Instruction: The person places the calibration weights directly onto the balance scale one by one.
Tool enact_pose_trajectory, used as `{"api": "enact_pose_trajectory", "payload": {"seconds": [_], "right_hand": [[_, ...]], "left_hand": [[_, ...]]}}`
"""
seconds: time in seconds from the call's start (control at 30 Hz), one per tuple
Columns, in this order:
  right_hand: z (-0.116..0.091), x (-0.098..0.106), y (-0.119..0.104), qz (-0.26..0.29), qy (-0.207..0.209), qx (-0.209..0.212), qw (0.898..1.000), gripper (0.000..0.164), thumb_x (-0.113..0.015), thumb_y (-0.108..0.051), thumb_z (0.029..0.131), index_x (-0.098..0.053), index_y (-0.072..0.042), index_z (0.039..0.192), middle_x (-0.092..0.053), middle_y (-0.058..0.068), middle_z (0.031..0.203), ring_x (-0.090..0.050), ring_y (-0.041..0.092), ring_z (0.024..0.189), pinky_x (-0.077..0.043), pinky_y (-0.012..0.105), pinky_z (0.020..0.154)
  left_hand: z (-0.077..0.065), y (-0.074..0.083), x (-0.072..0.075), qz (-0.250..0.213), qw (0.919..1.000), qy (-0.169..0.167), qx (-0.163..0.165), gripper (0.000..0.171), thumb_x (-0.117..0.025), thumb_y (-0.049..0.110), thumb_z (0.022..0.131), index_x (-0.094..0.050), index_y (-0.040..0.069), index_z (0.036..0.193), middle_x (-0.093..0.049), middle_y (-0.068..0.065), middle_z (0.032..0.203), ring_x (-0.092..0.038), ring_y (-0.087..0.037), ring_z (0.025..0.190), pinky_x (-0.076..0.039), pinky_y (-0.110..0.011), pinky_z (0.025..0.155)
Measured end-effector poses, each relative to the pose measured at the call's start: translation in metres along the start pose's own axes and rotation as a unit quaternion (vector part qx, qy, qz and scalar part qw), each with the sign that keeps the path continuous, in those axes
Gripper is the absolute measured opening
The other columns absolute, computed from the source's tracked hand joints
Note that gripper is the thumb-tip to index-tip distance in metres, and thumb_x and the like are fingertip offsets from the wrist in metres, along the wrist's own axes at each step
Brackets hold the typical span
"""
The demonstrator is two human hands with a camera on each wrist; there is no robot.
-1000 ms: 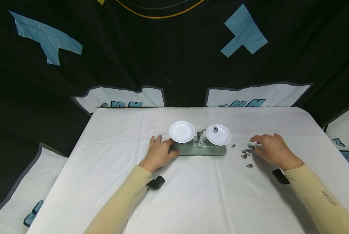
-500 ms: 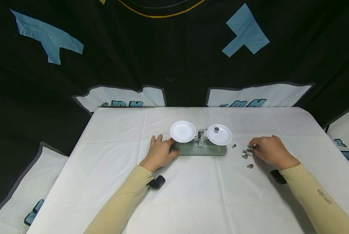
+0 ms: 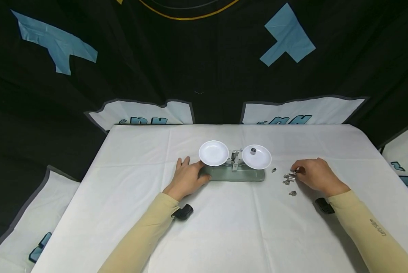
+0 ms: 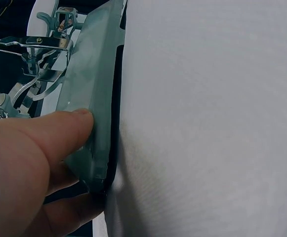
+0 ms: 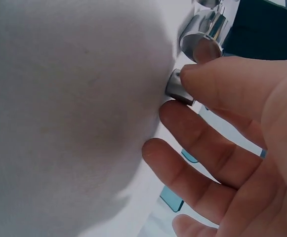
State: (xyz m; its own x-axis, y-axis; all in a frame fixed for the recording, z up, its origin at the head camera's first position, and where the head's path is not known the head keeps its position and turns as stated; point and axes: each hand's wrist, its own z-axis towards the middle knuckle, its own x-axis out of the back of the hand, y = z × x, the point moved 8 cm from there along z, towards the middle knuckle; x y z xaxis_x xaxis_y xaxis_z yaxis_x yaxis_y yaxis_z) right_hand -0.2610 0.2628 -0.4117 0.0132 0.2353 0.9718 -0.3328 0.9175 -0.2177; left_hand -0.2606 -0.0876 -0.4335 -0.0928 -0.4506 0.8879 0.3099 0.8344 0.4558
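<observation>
A two-pan balance scale with a green base (image 3: 238, 174) stands mid-table. Its left white pan (image 3: 213, 153) is bare; a silver weight (image 3: 253, 151) stands in the right white pan (image 3: 262, 161). At the base's left end, my left hand (image 3: 184, 178) grips it, the thumb (image 4: 74, 129) on top and fingers round the end. My right hand (image 3: 316, 175) is low over the table, right of the scale. Between thumb and fingertips it pinches a small metal weight (image 5: 177, 88), partly covered by the thumb. A larger shiny cylindrical weight (image 5: 201, 35) lies beside it.
Several small metal weights (image 3: 287, 182) lie in a cluster left of my right hand. Another weight (image 3: 293, 193) lies nearer me, and a tiny one (image 3: 273, 170) near the scale. White cloth covers the table (image 3: 204, 235); a dark curtain (image 3: 176, 68) hangs behind.
My right hand has moved slightly left and down, its fingers closing on a small weight beside the cluster. The left hand keeps its grip on the scale's base.
</observation>
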Motion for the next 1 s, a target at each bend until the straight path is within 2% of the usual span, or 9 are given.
{"api": "enact_pose_trajectory", "payload": {"seconds": [0.3, 0.53, 0.8, 1.0], "right_hand": [[0.0002, -0.0035, 0.0063, 0.036, -0.011, -0.033, 0.999, 0.014, -0.076, 0.0, 0.082, -0.076, -0.003, 0.096, -0.076, 0.009, 0.081, -0.062, 0.018, 0.07, -0.042, 0.062, 0.091], [0.0003, -0.0056, 0.01, 0.045, -0.014, -0.031, 0.998, 0.013, -0.075, 0.0, 0.082, -0.075, -0.002, 0.095, -0.076, 0.01, 0.082, -0.064, 0.022, 0.073, -0.034, 0.073, 0.101], [0.0011, -0.0028, 0.0091, 0.052, -0.023, -0.041, 0.998, 0.013, -0.073, -0.003, 0.085, -0.075, -0.002, 0.097, -0.075, 0.008, 0.081, -0.064, 0.022, 0.076, -0.034, 0.07, 0.101], [0.003, 0.001, 0.0102, 0.064, -0.029, -0.051, 0.996, 0.016, -0.073, -0.007, 0.086, -0.073, 0.002, 0.1, -0.075, 0.012, 0.084, -0.063, 0.025, 0.077, -0.031, 0.068, 0.103]], "left_hand": [[0.0002, -0.0005, 0.0006, 0.0, 1.0, 0.002, -0.001, 0.055, -0.074, 0.034, 0.089, -0.063, 0.01, 0.138, -0.067, -0.014, 0.137, -0.036, -0.061, 0.142, -0.013, -0.076, 0.118], [0.0006, -0.0008, 0.0001, 0.0, 1.0, 0.0, 0.0, 0.055, -0.074, 0.033, 0.09, -0.062, 0.011, 0.139, -0.066, -0.014, 0.138, -0.035, -0.061, 0.142, -0.013, -0.077, 0.118], [0.0008, -0.001, 0.0, 0.003, 1.0, 0.001, -0.002, 0.055, -0.074, 0.033, 0.089, -0.063, 0.011, 0.138, -0.067, -0.014, 0.137, -0.037, -0.061, 0.142, -0.014, -0.077, 0.117], [0.0008, -0.0011, -0.0006, 0.002, 1.0, 0.0, -0.006, 0.054, -0.074, 0.033, 0.089, -0.063, 0.011, 0.138, -0.067, -0.016, 0.137, -0.037, -0.062, 0.141, -0.014, -0.077, 0.117]]}}
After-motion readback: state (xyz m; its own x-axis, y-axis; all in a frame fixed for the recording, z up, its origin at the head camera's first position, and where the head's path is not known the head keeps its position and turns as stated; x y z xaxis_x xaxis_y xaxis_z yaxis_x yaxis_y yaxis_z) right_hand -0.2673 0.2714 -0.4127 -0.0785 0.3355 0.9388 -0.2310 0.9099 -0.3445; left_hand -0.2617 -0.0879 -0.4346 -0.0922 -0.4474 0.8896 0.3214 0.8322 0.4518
